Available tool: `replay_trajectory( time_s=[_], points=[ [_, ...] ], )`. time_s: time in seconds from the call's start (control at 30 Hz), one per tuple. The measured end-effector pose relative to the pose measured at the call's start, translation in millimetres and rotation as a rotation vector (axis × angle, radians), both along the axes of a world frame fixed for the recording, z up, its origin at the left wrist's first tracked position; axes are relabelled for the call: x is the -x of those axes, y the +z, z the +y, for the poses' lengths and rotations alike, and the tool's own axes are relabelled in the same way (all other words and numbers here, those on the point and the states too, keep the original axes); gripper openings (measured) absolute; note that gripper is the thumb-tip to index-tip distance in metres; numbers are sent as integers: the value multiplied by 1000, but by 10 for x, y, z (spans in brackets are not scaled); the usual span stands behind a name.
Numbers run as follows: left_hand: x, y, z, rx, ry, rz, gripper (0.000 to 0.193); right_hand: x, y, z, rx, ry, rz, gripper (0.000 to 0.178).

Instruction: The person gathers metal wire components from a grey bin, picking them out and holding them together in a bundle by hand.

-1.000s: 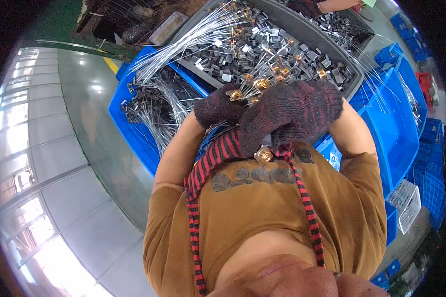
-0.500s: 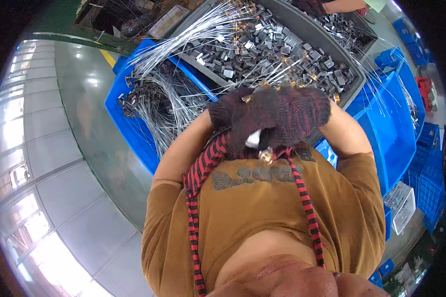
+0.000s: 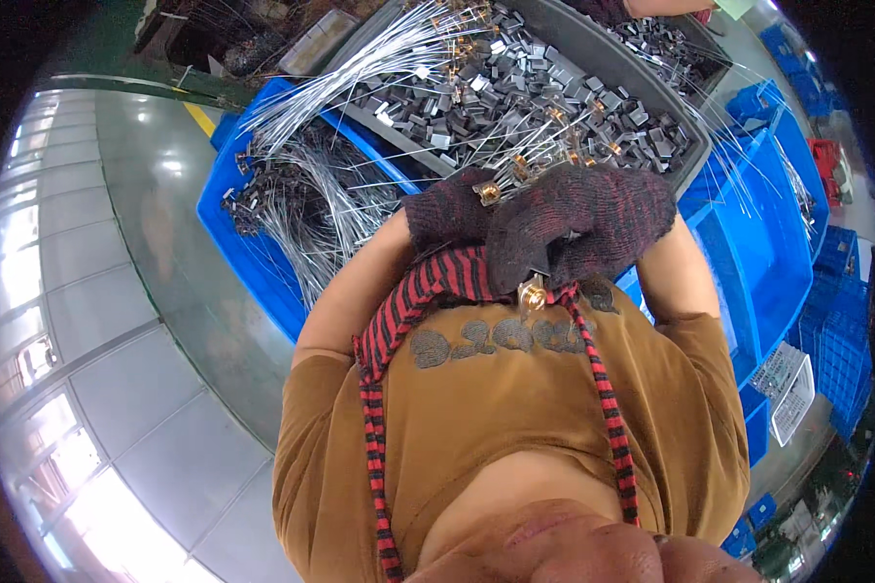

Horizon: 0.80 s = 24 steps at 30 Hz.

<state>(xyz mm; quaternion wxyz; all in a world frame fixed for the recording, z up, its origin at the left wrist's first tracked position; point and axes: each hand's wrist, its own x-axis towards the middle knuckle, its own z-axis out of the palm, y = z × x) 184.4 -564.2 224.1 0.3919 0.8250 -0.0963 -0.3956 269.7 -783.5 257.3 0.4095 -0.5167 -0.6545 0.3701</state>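
Observation:
Both my hands wear dark knitted gloves and are close together in front of my chest. My right hand (image 3: 603, 219) is closed, its fingertips pinching a small dark metal block with a shiny brass fitting (image 3: 533, 294) on its lower end. My left hand (image 3: 445, 214) is curled, with a brass-ended wire (image 3: 488, 193) at its fingers; its fingertips are partly hidden behind my right hand. Just beyond the hands, several more thin wires with brass ends (image 3: 554, 146) lie over the loose dark blocks (image 3: 578, 87).
A grey tray (image 3: 695, 146) of blocks stands ahead. At left, a blue bin (image 3: 214, 209) holds wires with blocks attached; a silvery wire bundle (image 3: 360, 73) lies across its corner. Blue bins (image 3: 763, 262) and a white basket (image 3: 792, 398) are at right. Another person's forearm (image 3: 666, 7) shows at the far edge.
My right hand has shifted slightly right and turned, apart from my left. The pale block face seen before is no longer visible; the brass fitting now shows below a dark block.

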Motion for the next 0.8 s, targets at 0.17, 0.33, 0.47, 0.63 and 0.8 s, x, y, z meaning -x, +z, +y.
replay_trajectory(
  time_s=[0.17,0.33,0.47,0.63,0.8],
  points=[
    [93,-778,189,165,62,-97,46,39,63,290,-195,248,148,27],
    [22,-256,83,-60,-122,-205,48,100,144,535,-194,439,154,25],
    [58,-279,153,107,204,-128,47,284,-231,506,-229,281,193,22],
    [95,-457,264,324,630,-13,45,250,359,306,-235,-498,-254,26],
    [-63,-355,275,383,1036,-132,35,-130,-1440,-321,44,-1025,-120,29]
  ],
)
